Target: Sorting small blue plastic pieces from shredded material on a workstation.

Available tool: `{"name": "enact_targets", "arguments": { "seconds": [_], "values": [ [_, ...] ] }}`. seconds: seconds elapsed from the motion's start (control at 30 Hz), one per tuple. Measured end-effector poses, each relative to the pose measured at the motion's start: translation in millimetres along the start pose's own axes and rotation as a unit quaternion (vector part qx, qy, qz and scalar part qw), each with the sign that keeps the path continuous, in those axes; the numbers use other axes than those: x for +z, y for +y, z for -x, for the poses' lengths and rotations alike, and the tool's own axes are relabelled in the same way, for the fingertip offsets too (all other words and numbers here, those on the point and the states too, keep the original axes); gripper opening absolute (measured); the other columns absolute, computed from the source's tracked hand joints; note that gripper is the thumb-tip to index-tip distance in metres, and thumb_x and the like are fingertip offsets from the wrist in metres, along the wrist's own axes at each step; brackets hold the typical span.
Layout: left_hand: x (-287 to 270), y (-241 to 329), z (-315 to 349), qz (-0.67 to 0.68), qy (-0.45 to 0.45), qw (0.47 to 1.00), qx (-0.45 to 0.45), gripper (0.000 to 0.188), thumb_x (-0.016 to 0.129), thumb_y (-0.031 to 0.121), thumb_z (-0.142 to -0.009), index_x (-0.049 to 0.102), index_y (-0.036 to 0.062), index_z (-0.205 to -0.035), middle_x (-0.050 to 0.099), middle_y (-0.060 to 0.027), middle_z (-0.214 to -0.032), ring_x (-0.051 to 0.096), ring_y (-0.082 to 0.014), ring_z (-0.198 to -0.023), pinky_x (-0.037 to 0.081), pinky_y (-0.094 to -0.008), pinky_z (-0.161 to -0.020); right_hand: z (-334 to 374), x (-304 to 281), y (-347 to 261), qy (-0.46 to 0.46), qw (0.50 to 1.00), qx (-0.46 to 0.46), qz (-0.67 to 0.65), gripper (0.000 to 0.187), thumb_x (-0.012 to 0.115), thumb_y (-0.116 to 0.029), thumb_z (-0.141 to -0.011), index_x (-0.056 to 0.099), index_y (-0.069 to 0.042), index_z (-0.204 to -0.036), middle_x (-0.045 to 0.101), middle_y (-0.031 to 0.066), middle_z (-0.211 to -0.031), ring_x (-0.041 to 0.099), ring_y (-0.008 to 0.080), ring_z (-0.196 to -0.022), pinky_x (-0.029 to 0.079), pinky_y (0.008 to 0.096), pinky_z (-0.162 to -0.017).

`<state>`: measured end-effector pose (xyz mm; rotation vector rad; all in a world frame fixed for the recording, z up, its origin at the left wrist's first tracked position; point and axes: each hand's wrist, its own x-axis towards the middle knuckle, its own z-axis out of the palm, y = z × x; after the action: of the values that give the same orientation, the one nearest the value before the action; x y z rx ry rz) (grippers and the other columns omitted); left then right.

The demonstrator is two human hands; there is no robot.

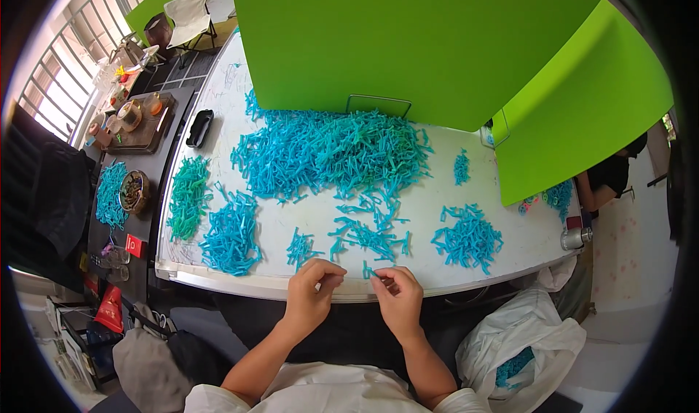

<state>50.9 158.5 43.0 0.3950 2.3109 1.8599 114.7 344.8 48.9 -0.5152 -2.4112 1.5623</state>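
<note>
Near the front edge of a white table (408, 274), my left hand (312, 291) is closed, thumb and fingers drawn together. Whatever it may hold is too small to make out. My right hand (399, 296) pinches a small blue plastic piece (368, 270) at its fingertips. Just beyond the hands lies a loose scatter of the same thin, branched blue pieces (368, 237). A little cluster of blue pieces (300, 248) rests beyond my left hand.
A big blue-green heap (335, 151) lies below upright green boards (422, 42). Smaller piles are a green one (189, 198), a blue one (231, 235) and another (467, 240) at right. A black tray (199, 128) sits left. A white bag (524, 340) stands lower right; a person's arm (603, 187) shows beyond.
</note>
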Motion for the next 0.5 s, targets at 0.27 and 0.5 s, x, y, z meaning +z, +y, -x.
{"name": "enact_targets", "arguments": {
  "seconds": [0.27, 0.5],
  "values": [
    [7, 13, 11, 0.021, -0.048, 0.998, 0.022, 0.012, 0.068, -0.011, -0.095, 0.069, -0.0008, -0.102, 0.071, -0.0057, -0.094, 0.071, -0.0128, -0.089, 0.057, -0.0267, -0.077, 19, 19, 4, -0.114, 0.913, 0.187, -0.344, 0.021, 0.072, -0.010, -0.103, 0.069, 0.004, -0.117, 0.074, 0.0086, -0.107, 0.071, 0.0133, -0.091, 0.062, 0.0300, -0.083],
    [9, 16, 22, 0.084, -0.032, 0.992, -0.093, 0.009, 0.069, -0.006, -0.098, 0.070, -0.0011, -0.105, 0.072, -0.0044, -0.095, 0.070, -0.0103, -0.085, 0.057, -0.0262, -0.077, 19, 15, 6, -0.114, 0.853, 0.271, -0.432, 0.024, 0.070, -0.014, -0.104, 0.068, 0.001, -0.123, 0.074, 0.0077, -0.111, 0.073, 0.0162, -0.096, 0.062, 0.0331, -0.088]
  ]
}}
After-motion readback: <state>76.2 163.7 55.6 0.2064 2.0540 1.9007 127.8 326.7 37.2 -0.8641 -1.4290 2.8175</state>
